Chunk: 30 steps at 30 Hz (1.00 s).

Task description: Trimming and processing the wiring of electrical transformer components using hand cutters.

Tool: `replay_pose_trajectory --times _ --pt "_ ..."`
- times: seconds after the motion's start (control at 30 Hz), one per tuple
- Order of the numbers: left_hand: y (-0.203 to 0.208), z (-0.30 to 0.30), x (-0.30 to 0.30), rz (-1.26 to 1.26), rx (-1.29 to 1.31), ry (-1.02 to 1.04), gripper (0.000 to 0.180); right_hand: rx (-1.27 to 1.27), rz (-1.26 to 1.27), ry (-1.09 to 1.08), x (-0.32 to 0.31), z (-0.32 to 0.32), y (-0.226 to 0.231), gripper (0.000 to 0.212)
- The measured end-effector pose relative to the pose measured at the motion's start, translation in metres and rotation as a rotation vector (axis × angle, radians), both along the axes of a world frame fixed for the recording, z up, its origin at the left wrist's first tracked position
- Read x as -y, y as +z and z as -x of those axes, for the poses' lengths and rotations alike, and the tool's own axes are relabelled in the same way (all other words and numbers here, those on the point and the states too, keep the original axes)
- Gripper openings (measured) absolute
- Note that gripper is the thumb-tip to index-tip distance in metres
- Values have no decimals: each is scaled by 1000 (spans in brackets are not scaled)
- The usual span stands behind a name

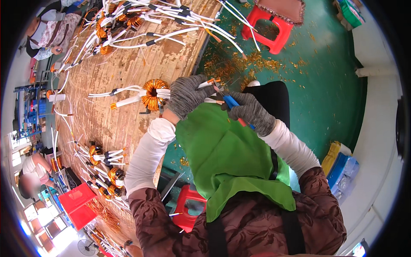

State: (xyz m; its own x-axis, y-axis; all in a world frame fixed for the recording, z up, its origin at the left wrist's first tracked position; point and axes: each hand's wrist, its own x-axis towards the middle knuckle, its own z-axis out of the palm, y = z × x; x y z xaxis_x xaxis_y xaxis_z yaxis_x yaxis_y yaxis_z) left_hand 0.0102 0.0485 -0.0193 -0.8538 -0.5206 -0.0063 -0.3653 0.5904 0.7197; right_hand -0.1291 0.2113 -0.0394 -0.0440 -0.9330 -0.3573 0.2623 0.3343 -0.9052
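My left hand (185,97), in a grey knitted glove, is closed around the white-sleeved leads of a toroidal coil (150,103) wound with orange copper wire. The coil sits at the table's edge, and other leads of it point left over the wood. Bare copper ends stick out past my left fingers. In my right hand (253,114), gloved alike, is a pair of blue-handled pliers (231,101). Their jaws are at the lead ends, right beside my left fingertips; whether they bite on a wire is too small to tell. A green apron (227,145) covers my lap.
More coils with white leads lie in a heap (128,21) at the far end of the wooden table (128,68) and in a row (113,175) nearer. A red stool (269,32), copper scraps (265,64) on the green floor, a red box (77,201) and two other people surround me.
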Motion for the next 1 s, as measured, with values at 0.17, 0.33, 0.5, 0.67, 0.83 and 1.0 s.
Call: replay_pose_trajectory --times 0.17,0.33,0.5,0.67,0.83,1.0 --pt "14 15 -5 109 296 91 49 34 9 -379 -3 -15 -20 38" --pt "12 3 6 -106 120 -5 37 263 137 -779 -12 27 -28 39" --pt "12 -18 9 -414 -201 -31 22 -133 -15 -424 -18 38 -18 42" --pt "11 -16 10 -540 -121 -22 26 -877 424 -137 7 35 -36 58" --pt "4 -16 12 -296 -179 -1 21 -1028 534 -63 21 36 -34 62" --pt "4 -11 12 -353 -146 14 22 -1014 571 -74 30 31 -33 66"
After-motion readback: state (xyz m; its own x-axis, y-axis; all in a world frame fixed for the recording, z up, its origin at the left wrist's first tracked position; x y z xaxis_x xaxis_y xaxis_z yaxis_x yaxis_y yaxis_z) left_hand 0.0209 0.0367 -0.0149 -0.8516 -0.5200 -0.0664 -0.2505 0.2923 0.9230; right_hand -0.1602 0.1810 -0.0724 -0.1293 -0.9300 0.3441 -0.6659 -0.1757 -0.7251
